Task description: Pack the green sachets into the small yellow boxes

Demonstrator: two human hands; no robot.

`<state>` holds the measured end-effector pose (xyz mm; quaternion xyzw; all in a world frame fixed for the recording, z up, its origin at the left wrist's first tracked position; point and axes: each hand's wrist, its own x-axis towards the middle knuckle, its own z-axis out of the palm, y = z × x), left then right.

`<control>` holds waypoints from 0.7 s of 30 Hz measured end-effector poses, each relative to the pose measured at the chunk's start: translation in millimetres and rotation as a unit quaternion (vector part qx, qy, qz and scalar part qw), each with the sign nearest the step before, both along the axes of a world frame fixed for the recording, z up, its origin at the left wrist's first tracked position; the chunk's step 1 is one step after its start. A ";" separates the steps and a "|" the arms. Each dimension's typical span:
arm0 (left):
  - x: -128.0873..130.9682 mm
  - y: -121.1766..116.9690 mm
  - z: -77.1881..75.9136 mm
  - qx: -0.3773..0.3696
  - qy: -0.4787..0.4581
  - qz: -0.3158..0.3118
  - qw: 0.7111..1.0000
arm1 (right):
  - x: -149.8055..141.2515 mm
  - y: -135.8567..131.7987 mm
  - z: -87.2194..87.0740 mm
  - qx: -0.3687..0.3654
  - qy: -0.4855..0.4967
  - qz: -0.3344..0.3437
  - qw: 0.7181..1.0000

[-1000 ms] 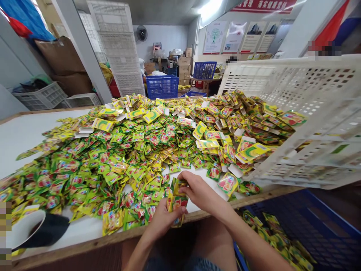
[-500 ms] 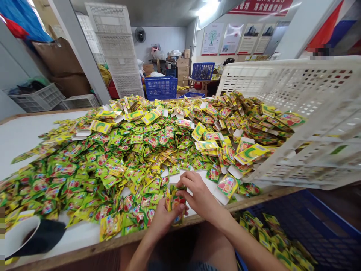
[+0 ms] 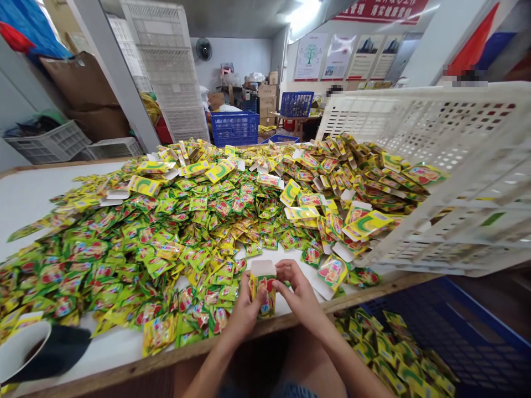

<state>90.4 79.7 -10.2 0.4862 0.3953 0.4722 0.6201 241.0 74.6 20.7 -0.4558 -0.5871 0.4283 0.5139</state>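
Between my hands, at the near edge of the table, stands a small yellow printed carton [image 3: 265, 283] with its white flap raised at the top. My left hand [image 3: 246, 309] is closed round the carton's left side, thumb on its front. At the carton's right edge, my right hand [image 3: 302, 298] has its fingers and thumb closed on it. Whatever is inside the carton is hidden. Just beyond spreads a large heap of small green and yellow sachets [image 3: 199, 221]. Several flat-looking cartons, some with white flaps out, lie in a pile [image 3: 332, 171] toward the right.
A tilted white plastic crate [image 3: 415, 116] borders the cartons on the right. Below the table edge, a blue crate [image 3: 468, 337] holds several yellow cartons. A dark cup-like container [image 3: 62, 351] with a white rim lies at the near left. White crates [image 3: 161, 72] are stacked behind.
The carton has come upright and its white flap now shows above my fingers. My right hand has shifted from over its top to its right edge.
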 end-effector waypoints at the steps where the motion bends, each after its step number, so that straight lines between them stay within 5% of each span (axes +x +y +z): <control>1: 0.9 -0.4 -0.4 0.009 0.000 0.002 1.000 | 1.2 0.5 -5.1 0.000 0.012 -0.013 1.000; 5: 0.6 -1.7 1.9 0.051 0.015 0.027 0.998 | 6.8 -0.1 -18.1 0.011 -0.032 -0.052 0.998; 14: -9.9 3.0 0.1 0.074 0.082 -0.055 0.992 | 12.5 -0.7 -23.0 0.026 -0.115 -0.027 0.993; 21: -8.7 3.1 4.7 0.151 0.130 0.011 0.980 | 6.3 7.3 -21.6 0.047 -0.089 -0.040 0.994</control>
